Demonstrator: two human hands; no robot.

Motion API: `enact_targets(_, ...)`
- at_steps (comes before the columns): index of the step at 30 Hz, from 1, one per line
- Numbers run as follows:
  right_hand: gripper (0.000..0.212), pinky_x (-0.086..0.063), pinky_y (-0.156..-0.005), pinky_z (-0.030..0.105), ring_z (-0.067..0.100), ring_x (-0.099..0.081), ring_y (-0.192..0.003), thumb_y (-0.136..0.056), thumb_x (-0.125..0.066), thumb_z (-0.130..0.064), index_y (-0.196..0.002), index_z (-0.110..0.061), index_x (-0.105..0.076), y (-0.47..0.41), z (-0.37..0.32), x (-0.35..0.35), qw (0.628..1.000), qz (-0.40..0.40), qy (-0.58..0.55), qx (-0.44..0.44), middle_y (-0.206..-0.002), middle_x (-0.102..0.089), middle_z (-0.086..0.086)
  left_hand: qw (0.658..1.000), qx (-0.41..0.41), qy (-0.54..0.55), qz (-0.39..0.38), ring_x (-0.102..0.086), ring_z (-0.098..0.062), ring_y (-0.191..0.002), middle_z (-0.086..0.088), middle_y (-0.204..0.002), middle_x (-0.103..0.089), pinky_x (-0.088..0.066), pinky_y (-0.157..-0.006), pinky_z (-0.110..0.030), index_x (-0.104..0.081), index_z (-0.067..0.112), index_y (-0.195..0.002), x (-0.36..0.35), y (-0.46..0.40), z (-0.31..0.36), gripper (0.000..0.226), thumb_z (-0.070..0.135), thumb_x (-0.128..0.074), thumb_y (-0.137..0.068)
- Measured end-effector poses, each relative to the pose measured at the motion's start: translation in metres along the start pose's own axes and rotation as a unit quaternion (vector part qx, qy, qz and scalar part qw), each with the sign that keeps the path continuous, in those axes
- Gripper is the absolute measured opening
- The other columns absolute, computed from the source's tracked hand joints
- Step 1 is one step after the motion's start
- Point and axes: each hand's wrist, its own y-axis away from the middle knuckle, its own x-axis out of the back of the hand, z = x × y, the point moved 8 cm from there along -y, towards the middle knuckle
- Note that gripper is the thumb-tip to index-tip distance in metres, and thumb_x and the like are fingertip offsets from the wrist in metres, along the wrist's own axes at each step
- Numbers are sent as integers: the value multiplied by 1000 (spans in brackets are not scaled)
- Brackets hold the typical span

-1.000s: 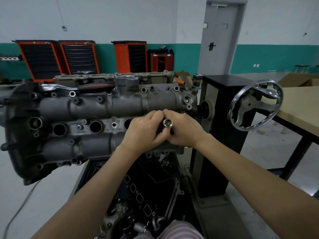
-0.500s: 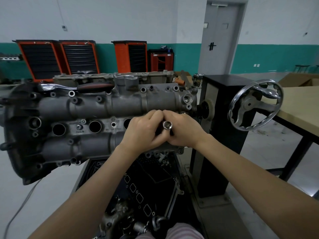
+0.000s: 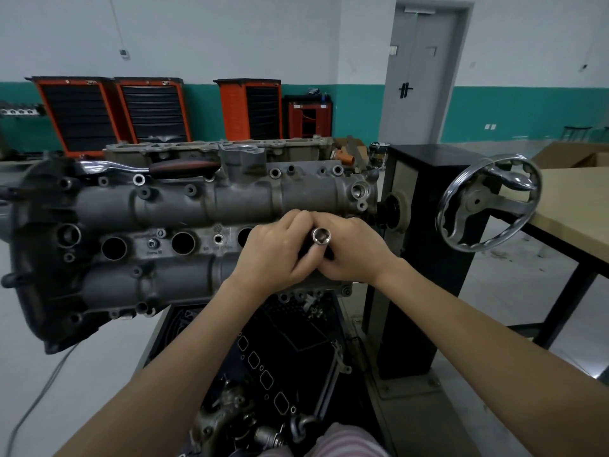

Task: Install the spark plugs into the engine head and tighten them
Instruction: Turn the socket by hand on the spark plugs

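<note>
The grey engine head (image 3: 171, 209) hangs sideways on a stand, with a row of round spark plug holes (image 3: 183, 243) across its middle. A chrome socket (image 3: 321, 237) points its open end at me in front of the rightmost hole. My left hand (image 3: 275, 253) and my right hand (image 3: 352, 250) meet around it, fingers curled on its shaft. The spark plug itself is hidden. A ratchet with a dark red handle (image 3: 184, 167) lies on top of the head.
A chrome handwheel (image 3: 487, 202) sits on the black stand column (image 3: 425, 225) to the right. A wooden table (image 3: 576, 206) stands far right. A tray of engine parts (image 3: 280, 374) lies below. Orange tool cabinets (image 3: 79, 113) line the back wall.
Both hands and the socket stay almost where they were; only a slight shift of the view is visible.
</note>
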Motion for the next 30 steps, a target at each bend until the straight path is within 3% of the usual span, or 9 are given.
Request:
enact_targets(2, 22, -44, -43, 34, 30, -57, -54, -76, -48, -17, -85, 1, -57, 0, -1, 0, 1000, -2, 11, 9, -72, -60, 9, 1000, 5, 3, 0, -39, -18, -42, -5, -61, -47, -25, -43, -20, -49, 1, -68, 0, 0, 0, 31, 28, -44, -83)
enact_targets(5, 12, -41, -39, 32, 31, -54, -49, -72, -57, -5, -80, 3, -52, 0, -1, 0, 1000, -5, 12, 1, -68, -57, 11, 1000, 11, -12, 6, -41, -17, -41, -3, -58, -49, -24, -44, -19, -49, 4, -65, 0, 0, -3, 31, 31, -48, -80)
enact_targets(8, 19, -35, -39, 27, 31, -52, -47, -70, -67, 0, -76, 1, -49, -1, 2, 0, 1000, 0, 18, -13, -64, -56, 11, 999, 3, -39, 10, -45, -21, -38, -4, -50, -49, -26, -40, -20, -48, 6, -57, -2, 0, -4, 35, 31, -52, -80)
enact_targets(10, 20, -31, -42, 25, 30, -52, -47, -72, -67, -2, -76, 0, -48, 0, 4, 1, 1000, 7, 20, -22, -62, -55, 10, 999, -8, -36, 12, -45, -25, -36, -7, -48, -49, -28, -38, -22, -48, 5, -57, -3, 1, -3, 35, 29, -52, -82)
enact_targets(14, 25, -41, -42, 30, 27, -57, -53, -77, -56, -21, -88, 2, -52, 0, 3, 0, 1000, 5, 9, -17, -71, -61, 8, 1000, -1, -23, 0, -46, -28, -38, -10, -57, -53, -31, -38, -23, -53, 1, -65, -2, 0, -1, 31, 27, -48, -82)
enact_targets(21, 17, -34, -37, 27, 29, -52, -45, -67, -63, 1, -80, 2, -51, -1, -1, -2, 1000, -14, 24, 3, -64, -57, 10, 1000, 26, 3, 3, -34, -15, -42, -4, -59, -47, -24, -43, -20, -47, 4, -67, 0, 0, -4, 26, 27, -45, -78)
enact_targets(27, 22, -34, -40, 21, 29, -54, -47, -76, -46, -19, -78, 3, -51, 0, -1, 3, 999, 17, 28, 13, -64, -59, 10, 998, 13, -57, 28, -44, -22, -37, -5, -47, -48, -22, -43, -18, -47, 7, -56, -1, 0, -7, 34, 30, -53, -80)
enact_targets(30, 23, -42, -42, 26, 28, -59, -55, -75, -58, -15, -90, 3, -54, 0, 1, 1, 1000, 11, 12, 0, -73, -63, 9, 999, -8, -43, 31, -45, -26, -35, -8, -48, -50, -28, -38, -20, -51, 3, -58, 1, 1, -3, 34, 28, -55, -82)
